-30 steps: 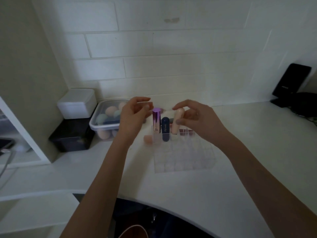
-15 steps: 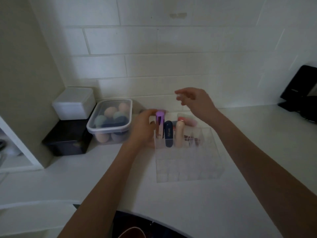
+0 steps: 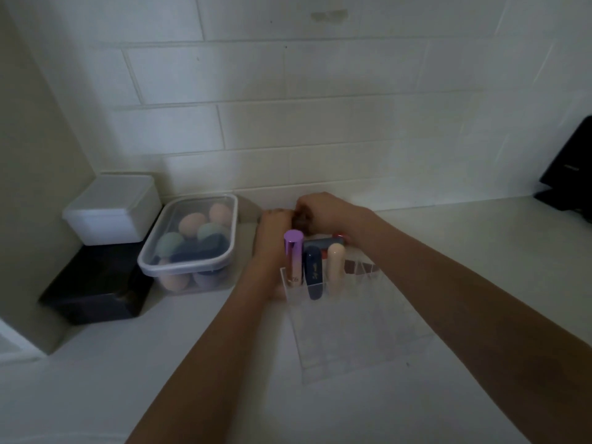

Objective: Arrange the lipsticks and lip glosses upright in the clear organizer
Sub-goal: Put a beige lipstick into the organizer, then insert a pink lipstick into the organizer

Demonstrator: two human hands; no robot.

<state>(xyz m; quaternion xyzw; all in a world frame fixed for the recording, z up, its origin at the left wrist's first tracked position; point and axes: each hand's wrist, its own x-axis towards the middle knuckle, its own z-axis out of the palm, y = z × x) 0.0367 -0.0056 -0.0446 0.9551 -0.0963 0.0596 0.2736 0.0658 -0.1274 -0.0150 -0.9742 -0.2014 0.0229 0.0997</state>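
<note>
Both hands meet behind the clear organizer (image 3: 362, 334) on the white surface (image 3: 96, 379)

Purple-capped tube (image 3: 293, 257), navy tube (image 3: 312, 272) and peach tube (image 3: 335, 267) stand upright in its far-left cells; left hand (image 3: 275, 225) and right hand (image 3: 320, 209) curl together; grip cannot be told.

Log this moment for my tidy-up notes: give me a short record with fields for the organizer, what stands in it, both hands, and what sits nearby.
organizer: clear organizer on the white counter, front cells empty
upright in back row: purple-capped tube, navy tube, peach tube
lying behind: more tubes, not yet sorted
left hand: behind the organizer, grip unclear
right hand: beside it, around something dark, contents unclear
nearby: lidded tub of sponges, white box on black box
</note>
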